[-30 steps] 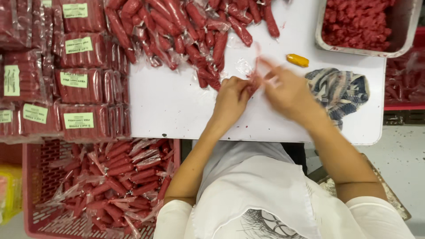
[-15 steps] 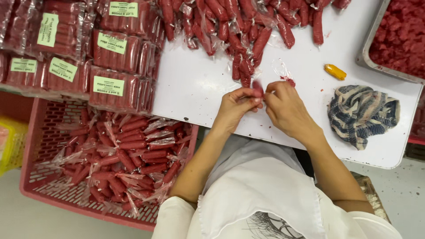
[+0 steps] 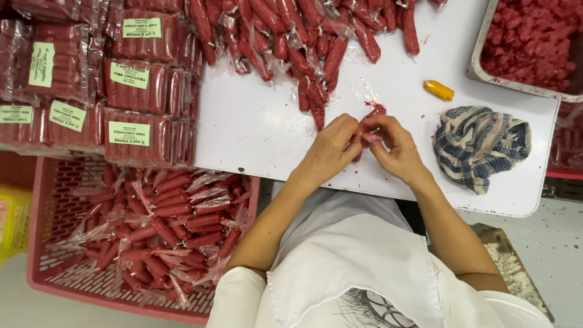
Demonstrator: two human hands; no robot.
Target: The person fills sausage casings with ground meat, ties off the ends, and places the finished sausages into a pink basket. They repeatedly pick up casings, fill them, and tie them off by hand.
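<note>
L hand [image 3: 331, 149] & R hand [image 3: 395, 149] both pinched same plastic-wrapped red sausage [image 3: 371, 115] over white table [image 3: 255, 121]; striped cloth [image 3: 480, 146], yellow clip [image 3: 438, 90] nearby.

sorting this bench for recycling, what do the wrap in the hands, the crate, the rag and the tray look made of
Wrap: thin clear plastic film, glossy and crinkled, twisted by both hands' fingers.
Crate: pink moulded plastic, matte, with a lattice floor.
Rag: soft woven cloth, striped blue and cream, crumpled.
Tray: probably metal, going by its thin grey dull rim, though hard to be sure.
</note>
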